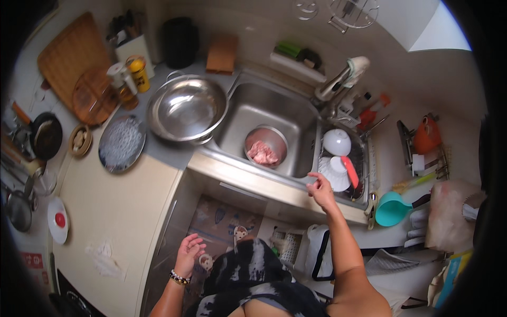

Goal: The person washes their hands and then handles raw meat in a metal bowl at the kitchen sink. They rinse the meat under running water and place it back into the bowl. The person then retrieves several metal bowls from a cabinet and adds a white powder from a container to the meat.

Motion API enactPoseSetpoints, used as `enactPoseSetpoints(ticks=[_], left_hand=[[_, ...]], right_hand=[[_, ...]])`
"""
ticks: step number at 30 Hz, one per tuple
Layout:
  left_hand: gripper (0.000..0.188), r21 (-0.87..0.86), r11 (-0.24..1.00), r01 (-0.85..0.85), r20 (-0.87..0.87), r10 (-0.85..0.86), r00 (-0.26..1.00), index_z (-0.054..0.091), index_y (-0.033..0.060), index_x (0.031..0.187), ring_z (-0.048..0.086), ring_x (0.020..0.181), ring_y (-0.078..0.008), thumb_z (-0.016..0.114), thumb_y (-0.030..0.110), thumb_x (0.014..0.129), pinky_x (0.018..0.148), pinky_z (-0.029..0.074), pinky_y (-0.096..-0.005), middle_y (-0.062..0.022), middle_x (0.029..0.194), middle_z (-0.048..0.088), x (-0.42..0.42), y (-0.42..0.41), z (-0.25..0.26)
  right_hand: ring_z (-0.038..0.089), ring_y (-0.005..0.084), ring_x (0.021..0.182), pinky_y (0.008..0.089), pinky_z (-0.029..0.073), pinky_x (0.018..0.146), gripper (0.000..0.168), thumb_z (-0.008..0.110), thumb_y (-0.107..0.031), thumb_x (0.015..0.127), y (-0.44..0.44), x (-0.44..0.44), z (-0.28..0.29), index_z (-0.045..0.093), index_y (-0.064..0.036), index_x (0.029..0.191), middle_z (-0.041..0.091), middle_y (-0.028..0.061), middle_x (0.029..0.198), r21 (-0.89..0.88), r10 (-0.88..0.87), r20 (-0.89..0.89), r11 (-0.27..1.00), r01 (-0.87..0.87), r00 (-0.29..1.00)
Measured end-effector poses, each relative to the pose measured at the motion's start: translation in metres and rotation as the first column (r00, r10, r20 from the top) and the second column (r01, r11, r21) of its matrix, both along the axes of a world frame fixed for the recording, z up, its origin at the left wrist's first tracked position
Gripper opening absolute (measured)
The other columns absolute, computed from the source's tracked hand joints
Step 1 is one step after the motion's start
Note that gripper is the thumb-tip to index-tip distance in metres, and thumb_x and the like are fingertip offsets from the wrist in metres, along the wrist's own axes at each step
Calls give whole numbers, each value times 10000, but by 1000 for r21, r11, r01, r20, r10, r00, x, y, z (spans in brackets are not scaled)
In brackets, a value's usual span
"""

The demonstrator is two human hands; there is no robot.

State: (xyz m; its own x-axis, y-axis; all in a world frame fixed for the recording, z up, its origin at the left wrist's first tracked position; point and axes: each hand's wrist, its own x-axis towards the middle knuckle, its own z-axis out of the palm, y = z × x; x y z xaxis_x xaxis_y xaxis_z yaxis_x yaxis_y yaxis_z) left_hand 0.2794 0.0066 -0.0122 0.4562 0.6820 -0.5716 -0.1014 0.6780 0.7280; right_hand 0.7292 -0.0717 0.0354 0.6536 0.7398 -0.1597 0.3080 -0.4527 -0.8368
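Note:
My right hand (321,191) reaches over the front edge of the stainless steel sink (273,109), near its right side, and holds nothing. Bent at my waist level, my left hand (190,249) hangs in front of the cabinets with its fingers apart and a beaded bracelet at the wrist. A metal bowl (277,134) with pieces of raw pinkish meat (261,153) stands on the sink floor. To the left of the sink, a large two-handled steel pan (186,107) rests on the grey counter, its inside shiny.
A drying rack at the sink's right holds a white bowl (336,142) and a red-handled utensil (349,171). The faucet (326,93) rises behind. On the left counter are a round metal lid or plate (122,143), bottles (138,75) and a crumpled tissue (103,259). A turquoise dipper (390,209) sits far right.

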Motion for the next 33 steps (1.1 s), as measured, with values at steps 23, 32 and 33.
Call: enactPoseSetpoints(ticks=[23, 32, 33], left_hand=[[639, -156, 878, 452, -610, -445, 655, 264, 35, 1341, 625, 630, -191, 582, 163, 802, 468, 538, -310, -149, 929, 604, 375, 250, -95], [598, -115, 857, 503, -441, -498, 747, 279, 47, 1333, 638, 804, -221, 556, 65, 803, 605, 580, -321, -157, 1028, 583, 437, 247, -84], [595, -139, 858, 495, -384, -507, 771, 275, 48, 1335, 635, 821, -220, 547, 59, 806, 620, 580, -322, -155, 1037, 579, 439, 247, -84]], right_hand=[[488, 186, 1067, 258, 395, 885, 451, 441, 24, 844, 106, 256, 1, 351, 8, 1285, 489, 86, 1175, 482, -327, -564, 615, 624, 758], [392, 314, 1209, 324, 286, 1009, 535, 368, 89, 684, 127, 203, 10, 460, -10, 1202, 441, 182, 1260, 226, -161, 399, 971, 73, 903], [408, 317, 1191, 332, 296, 1003, 517, 374, 85, 684, 126, 202, 11, 478, -10, 1181, 456, 178, 1242, 219, -169, 417, 972, 82, 893]])
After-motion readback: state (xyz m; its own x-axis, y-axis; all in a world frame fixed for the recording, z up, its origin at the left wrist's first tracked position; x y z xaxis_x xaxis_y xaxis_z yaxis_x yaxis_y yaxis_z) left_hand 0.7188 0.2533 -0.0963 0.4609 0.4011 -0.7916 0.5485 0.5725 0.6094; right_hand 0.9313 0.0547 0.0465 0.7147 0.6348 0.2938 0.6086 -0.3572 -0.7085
